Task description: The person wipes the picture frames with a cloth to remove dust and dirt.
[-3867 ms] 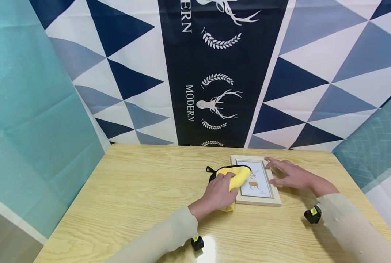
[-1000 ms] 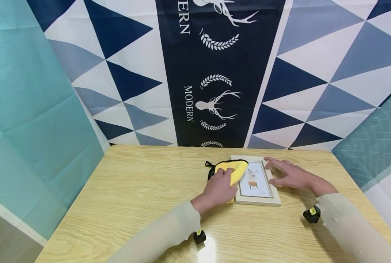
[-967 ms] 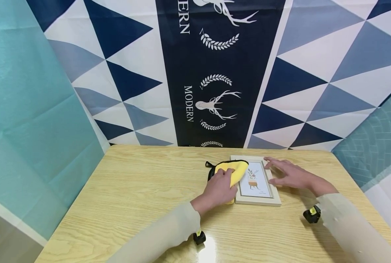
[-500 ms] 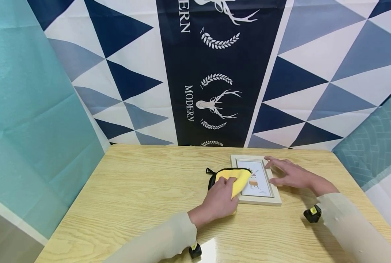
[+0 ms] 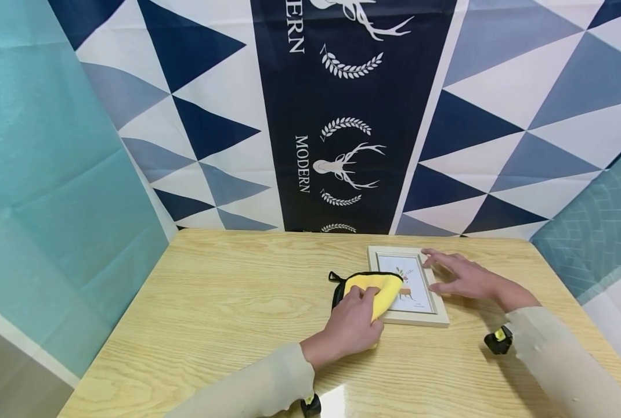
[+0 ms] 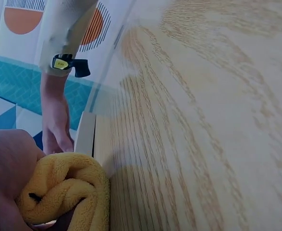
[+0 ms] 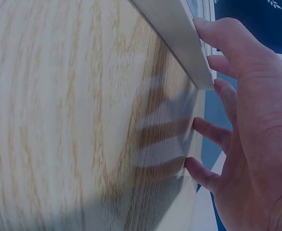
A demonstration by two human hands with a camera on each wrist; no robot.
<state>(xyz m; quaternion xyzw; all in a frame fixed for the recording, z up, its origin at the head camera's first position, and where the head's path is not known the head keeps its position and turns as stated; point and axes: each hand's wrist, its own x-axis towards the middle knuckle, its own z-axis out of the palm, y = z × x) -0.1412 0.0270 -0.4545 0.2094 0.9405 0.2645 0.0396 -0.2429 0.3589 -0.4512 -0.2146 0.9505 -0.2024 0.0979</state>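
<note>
My left hand (image 5: 353, 325) grips a yellow cloth (image 5: 387, 288) with black edging and a small black hanging loop. The cloth overlaps the left part of a cream picture frame (image 5: 420, 318), covering some of its plant-pot print. In the left wrist view, the cloth (image 6: 95, 180) shows fluffy and folded over in the hand. My right hand (image 5: 464, 278) rests at the frame's right edge, fingers spread. From the right wrist, the thumb (image 7: 227, 36) lies on the frame's border (image 7: 179, 36), while the lower fingertips reach down to the tabletop beside it.
The frame lies flat on a wooden table (image 5: 227, 302), near its back edge. Behind stands a patterned backdrop (image 5: 336, 116) of triangles and deer heads. A teal panel (image 5: 65, 174) borders the left side. Small black devices are strapped at both wrists.
Over the last second, my left hand has drawn the cloth toward the near side of the frame, uncovering the frame's far left corner. The right hand and the frame stay in place.
</note>
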